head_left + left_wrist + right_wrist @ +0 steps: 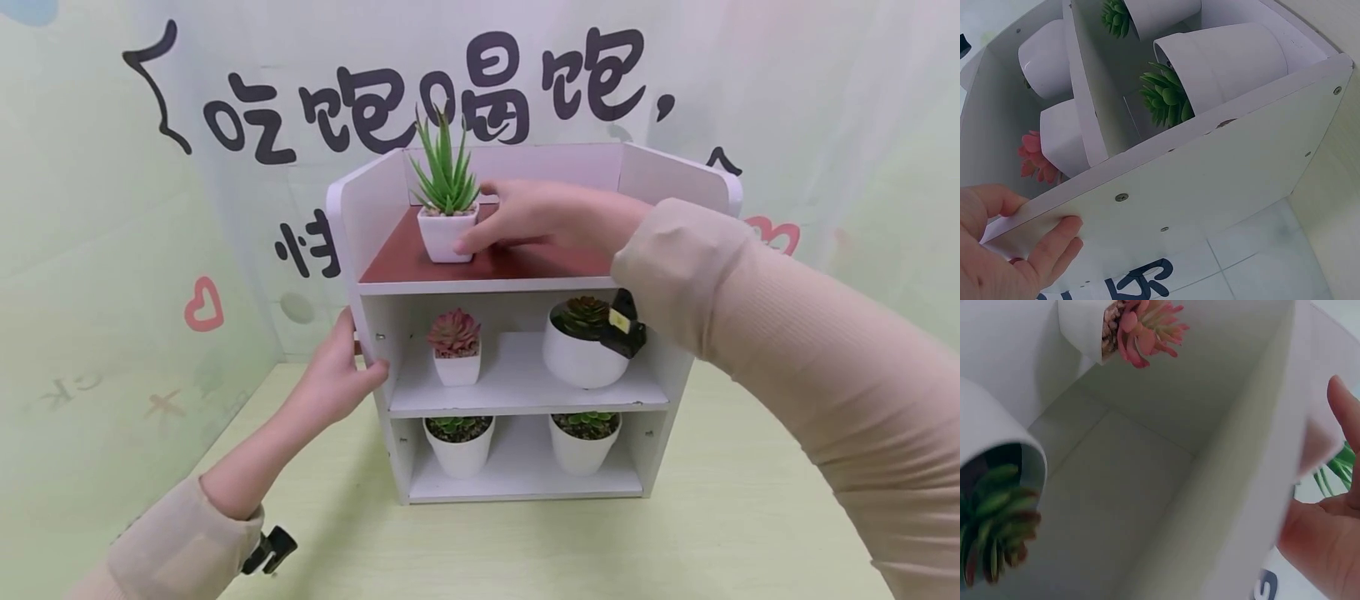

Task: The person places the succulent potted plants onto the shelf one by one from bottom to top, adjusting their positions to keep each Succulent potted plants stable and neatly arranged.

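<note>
A spiky green potted aloe (447,237) in a square white pot stands on the reddish-brown top board (547,260) of a white shelf unit (517,287). My right hand (536,212) holds this pot from the right, with the thumb across its front corner and the other fingers partly hidden behind. In the right wrist view, only part of the right hand (1329,540) shows at the right edge. My left hand (341,371) grips the unit's left side panel (1210,187); the thumb lies at the front edge and the fingers rest against the outer face.
On the middle shelf sit a pink succulent (457,367) and a round white pot (581,362) with a dark succulent. Two white pots with green succulents, one left (461,454) and one right (583,450), stand below. Behind hangs a printed curtain (825,125).
</note>
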A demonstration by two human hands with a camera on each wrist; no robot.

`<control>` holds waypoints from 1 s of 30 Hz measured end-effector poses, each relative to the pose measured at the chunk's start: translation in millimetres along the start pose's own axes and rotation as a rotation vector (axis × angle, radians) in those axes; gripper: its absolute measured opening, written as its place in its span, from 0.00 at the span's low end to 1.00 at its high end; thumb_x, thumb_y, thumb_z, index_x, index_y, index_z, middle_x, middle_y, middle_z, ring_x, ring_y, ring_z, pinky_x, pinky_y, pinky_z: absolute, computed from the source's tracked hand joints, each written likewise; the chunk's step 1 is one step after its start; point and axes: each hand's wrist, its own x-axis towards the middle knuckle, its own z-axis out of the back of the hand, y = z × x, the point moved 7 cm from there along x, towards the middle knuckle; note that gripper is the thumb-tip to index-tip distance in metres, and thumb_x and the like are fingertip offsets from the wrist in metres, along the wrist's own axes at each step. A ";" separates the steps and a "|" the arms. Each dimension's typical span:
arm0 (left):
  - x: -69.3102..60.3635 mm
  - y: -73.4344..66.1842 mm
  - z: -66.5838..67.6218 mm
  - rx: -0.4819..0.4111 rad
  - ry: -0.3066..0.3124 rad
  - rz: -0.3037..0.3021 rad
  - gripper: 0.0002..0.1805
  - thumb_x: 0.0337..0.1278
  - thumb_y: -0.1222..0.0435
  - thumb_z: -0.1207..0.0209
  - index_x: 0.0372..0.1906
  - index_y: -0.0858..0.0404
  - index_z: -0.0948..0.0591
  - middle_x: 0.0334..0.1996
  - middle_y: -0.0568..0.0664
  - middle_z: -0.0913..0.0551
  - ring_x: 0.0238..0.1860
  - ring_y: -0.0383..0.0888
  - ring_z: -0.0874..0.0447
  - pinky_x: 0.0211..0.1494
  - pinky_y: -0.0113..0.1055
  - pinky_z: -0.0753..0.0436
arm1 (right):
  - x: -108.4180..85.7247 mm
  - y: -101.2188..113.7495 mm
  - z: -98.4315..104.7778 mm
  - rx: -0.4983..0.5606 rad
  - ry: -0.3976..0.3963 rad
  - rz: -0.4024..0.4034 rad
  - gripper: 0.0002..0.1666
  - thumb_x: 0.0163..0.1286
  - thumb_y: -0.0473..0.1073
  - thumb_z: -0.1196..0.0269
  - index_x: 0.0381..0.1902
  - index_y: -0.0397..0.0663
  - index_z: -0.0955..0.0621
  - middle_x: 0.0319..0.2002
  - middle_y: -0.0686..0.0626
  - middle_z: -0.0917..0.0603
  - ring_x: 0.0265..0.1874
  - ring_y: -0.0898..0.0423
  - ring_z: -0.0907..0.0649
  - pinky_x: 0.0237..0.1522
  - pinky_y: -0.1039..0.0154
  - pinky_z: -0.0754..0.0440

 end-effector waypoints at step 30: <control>-8.4 23.2 1.4 0.019 0.093 -0.010 0.38 0.54 0.69 0.43 0.68 0.66 0.47 0.61 0.63 0.35 0.51 0.62 0.25 0.43 0.45 0.17 | -163.6 -128.0 53.0 -0.187 -0.191 0.566 0.52 0.56 0.24 0.39 0.71 0.50 0.51 0.65 0.50 0.36 0.59 0.69 0.32 0.52 0.82 0.31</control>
